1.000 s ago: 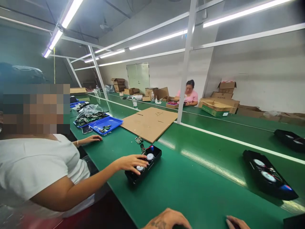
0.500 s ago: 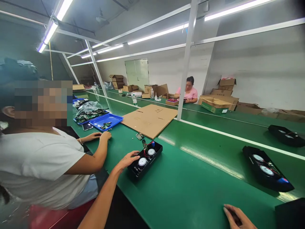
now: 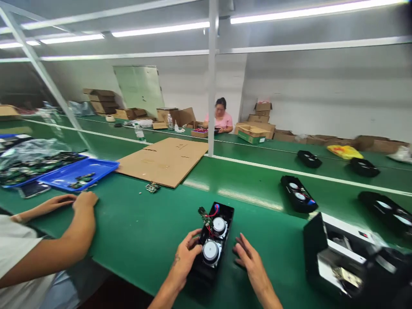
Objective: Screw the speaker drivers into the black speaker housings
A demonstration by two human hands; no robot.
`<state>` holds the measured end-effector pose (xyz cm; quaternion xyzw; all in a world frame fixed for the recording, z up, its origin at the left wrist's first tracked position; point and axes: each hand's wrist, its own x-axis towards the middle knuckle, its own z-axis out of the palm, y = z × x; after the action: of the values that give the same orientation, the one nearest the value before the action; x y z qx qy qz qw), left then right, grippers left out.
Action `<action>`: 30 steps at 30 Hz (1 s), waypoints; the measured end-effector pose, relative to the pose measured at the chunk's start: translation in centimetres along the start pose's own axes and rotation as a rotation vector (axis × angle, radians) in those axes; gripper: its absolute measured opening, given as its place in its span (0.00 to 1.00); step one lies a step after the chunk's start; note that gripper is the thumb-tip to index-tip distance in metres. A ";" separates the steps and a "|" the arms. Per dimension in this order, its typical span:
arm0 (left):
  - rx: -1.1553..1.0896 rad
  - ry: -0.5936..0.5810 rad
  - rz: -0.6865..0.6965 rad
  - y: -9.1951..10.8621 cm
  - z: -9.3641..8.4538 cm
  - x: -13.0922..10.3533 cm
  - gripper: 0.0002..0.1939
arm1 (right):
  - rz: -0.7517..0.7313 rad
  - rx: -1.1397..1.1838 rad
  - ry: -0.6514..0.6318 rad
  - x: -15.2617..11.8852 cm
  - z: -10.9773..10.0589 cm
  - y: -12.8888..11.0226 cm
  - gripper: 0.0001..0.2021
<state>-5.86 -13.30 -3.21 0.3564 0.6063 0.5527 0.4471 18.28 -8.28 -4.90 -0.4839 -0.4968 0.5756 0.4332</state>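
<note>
Head view: black housing (image 3: 226,238) lies open side up on the worktop (image 3: 154,240), between the hands. Left hand (image 3: 186,254): fingers curled at its left rim, can't tell if gripping. Right hand (image 3: 252,259): fingers loosely spread, empty, just beside the right wall. Best to steady it by the walls, sparing round speakers (image 3: 211,252), loose circuit board (image 3: 205,217) and red wires.

Site: electronics assembly workshop.
Evidence: long green table (image 3: 144,231) bearing open black speaker housings (image 3: 210,251) and circuit boards (image 3: 82,180) in a blue tray (image 3: 104,166); strip lights (image 3: 161,29) overhead; cardboard boxes (image 3: 103,101) near the wall; co-workers (image 3: 225,121) alongside and opposite.
</note>
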 end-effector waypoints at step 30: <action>0.413 -0.604 0.347 0.3 5.1 -3.2 0.22 | -0.458 -0.705 0.137 -10.3 -14.6 -9.1 0.06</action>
<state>0.02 -14.45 -2.42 0.6822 0.4767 0.3571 0.4240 34.44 -14.98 4.92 -0.5168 -0.7278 0.2261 0.3900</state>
